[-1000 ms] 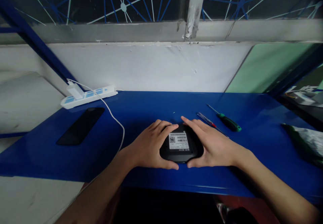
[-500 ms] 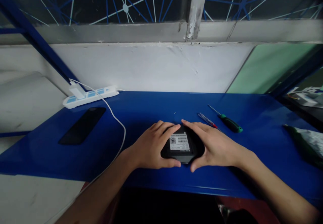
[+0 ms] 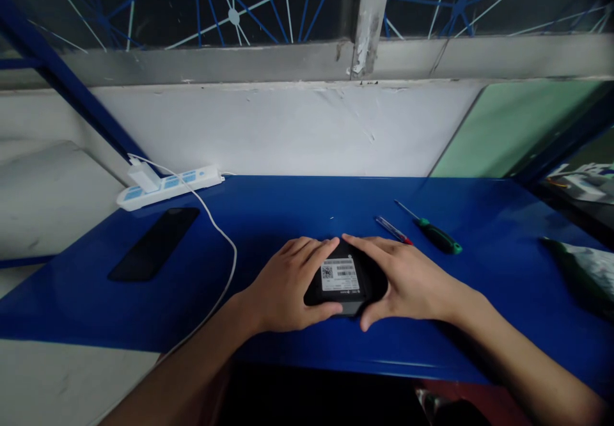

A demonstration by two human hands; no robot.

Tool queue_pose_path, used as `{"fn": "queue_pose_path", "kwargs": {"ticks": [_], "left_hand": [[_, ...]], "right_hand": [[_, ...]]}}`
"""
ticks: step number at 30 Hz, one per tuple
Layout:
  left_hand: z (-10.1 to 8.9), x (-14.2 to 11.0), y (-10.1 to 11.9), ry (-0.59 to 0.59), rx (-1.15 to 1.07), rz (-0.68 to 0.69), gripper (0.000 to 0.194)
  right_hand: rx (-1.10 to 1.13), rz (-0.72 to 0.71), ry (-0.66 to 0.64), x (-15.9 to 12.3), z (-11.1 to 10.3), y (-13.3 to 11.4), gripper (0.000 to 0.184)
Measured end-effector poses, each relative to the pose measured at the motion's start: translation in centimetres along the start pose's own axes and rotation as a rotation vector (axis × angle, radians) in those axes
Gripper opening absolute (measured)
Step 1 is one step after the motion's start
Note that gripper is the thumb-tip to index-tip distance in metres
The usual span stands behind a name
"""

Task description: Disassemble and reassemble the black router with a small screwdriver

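A black device (image 3: 357, 285) with a white QR-code label facing up is at the middle of the blue table, near its front edge. Around its left side my left hand (image 3: 292, 283) is closed, thumb along the near edge and fingers over the far edge. My right hand (image 3: 407, 279) grips the right side the same way. Just beyond my right hand lie a clear-handled screwdriver with a red end (image 3: 392, 229) and a green-and-black screwdriver (image 3: 437, 234). What lies under the device is hidden.
On the left of the blue table (image 3: 278, 208) lie a black phone (image 3: 154, 244) and a white power strip (image 3: 173, 186) with a plugged-in charger (image 3: 144, 176). A white cable (image 3: 225, 231) runs forward past my left arm. A silver-and-green bag (image 3: 582, 269) sits at the right.
The view shifts very slightly. Both hands keep their hold on the black device, and nothing on the table has visibly moved.
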State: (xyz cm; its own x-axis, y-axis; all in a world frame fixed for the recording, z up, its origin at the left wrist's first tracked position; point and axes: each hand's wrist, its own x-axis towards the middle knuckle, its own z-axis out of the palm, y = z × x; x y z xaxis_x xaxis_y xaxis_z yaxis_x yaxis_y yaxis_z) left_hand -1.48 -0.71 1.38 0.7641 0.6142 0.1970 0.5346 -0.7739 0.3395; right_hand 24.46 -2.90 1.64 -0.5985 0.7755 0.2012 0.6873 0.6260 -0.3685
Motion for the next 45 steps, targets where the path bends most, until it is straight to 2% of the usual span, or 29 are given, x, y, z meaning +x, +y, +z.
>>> {"fn": "queue_pose_path", "kwargs": {"ticks": [8,10,12,16,19,22,30,36,39,42,45], "left_hand": [[0.7,-0.8,-0.1,-0.021,0.034,-0.039,0.093],[0.8,-0.9,-0.1,-0.03,0.04,-0.048,0.091],[0.9,-1.1,-0.1,-0.035,0.038,-0.056,0.09],[0.9,-1.2,0.2,-0.046,0.026,-0.062,0.084],[0.8,-1.1,0.4,-0.073,0.041,-0.071,0.08],[0.9,-1.1,0.5,-0.086,0.05,-0.073,0.079],[1.2,-1.5,0.4,0.002,0.016,-0.038,0.067],[0.5,-2.0,0.3,0.024,-0.065,0.019,0.058],[0.4,-2.0,0.3,0.02,-0.072,0.057,0.067],[0.4,-1.9,0.2,0.01,-0.072,0.083,0.08],[0.4,-2.0,0.2,0.005,-0.09,0.077,0.079]], "right_hand": [[-0.012,0.016,-0.013,0.2,-0.1,-0.1,0.117],[-0.004,0.042,0.0,0.4,-0.1,0.0,0.107],[-0.027,0.066,0.037,0.5,-0.1,0.3,0.088],[-0.158,0.153,0.209,0.8,0.0,1.5,0.056],[-0.274,0.228,0.337,1.0,0.3,2.9,0.046],[-0.368,0.294,0.377,1.3,0.5,4.5,0.042],[-0.432,0.462,0.225,1.3,1.0,6.5,0.043],[-0.352,0.474,0.207,1.0,0.7,6.6,0.037],[-0.225,0.436,0.36,1.0,-0.1,6.4,0.037],[-0.017,0.388,0.651,1.1,-0.9,6.1,0.043],[0.193,0.398,0.864,1.2,-1.2,5.8,0.045]]}}
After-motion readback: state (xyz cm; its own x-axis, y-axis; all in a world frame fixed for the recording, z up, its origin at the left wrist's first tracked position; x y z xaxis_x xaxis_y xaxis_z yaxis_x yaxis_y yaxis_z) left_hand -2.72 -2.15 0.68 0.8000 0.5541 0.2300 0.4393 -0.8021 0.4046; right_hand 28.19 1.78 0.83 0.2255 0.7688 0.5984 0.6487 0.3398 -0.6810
